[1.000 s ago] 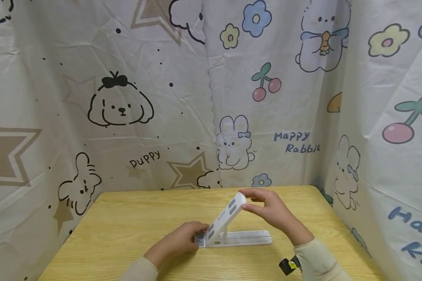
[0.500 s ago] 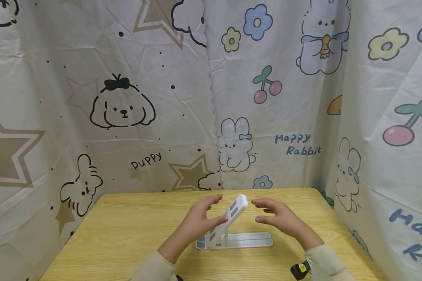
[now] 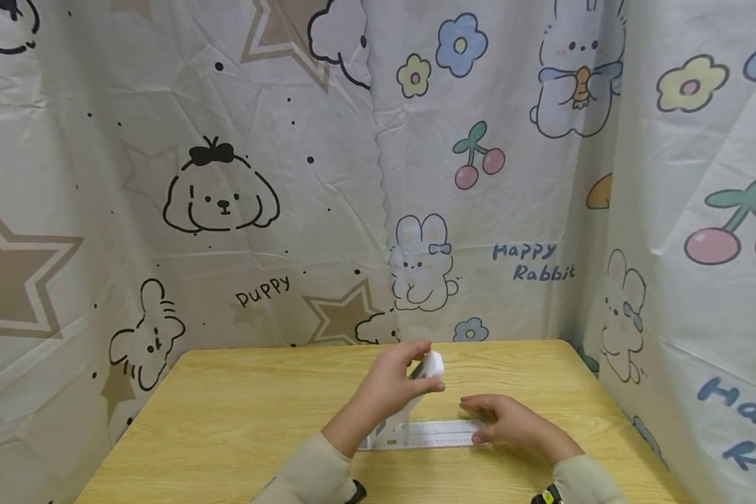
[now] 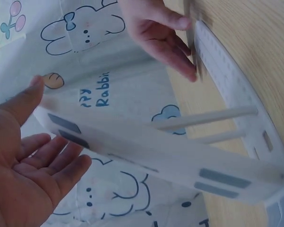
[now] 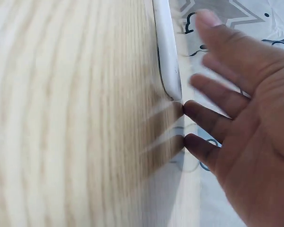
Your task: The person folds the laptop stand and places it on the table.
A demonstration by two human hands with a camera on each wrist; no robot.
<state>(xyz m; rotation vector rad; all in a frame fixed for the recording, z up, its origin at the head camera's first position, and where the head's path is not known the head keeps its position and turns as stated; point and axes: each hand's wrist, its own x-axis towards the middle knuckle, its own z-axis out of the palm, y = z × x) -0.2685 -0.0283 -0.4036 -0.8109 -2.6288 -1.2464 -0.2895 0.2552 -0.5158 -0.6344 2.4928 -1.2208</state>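
A white folding stand [image 3: 444, 432] rests on the table, its flat base printed with ruler-like marks. Its arm [image 4: 132, 142], with grey pads, slants up on two thin struts. Around the raised end of that arm is my left hand [image 3: 387, 385], thumb at one edge and fingers at the other. My right hand [image 3: 519, 423] is low at the right end of the base, fingers spread and thumb over the corner. In the right wrist view, fingertips [image 5: 191, 108] of that hand meet the tabletop beside the base's rounded end.
The wooden table [image 3: 239, 413] has its far edge close to a patterned curtain [image 3: 327, 210]. Curtain panels also hang on the left and right. A dark strap [image 3: 547, 494] shows at the right sleeve.
My left hand has moved from the hinge end up to the raised end of the stand's arm. My right hand has left that raised end and come down to the base's right end.
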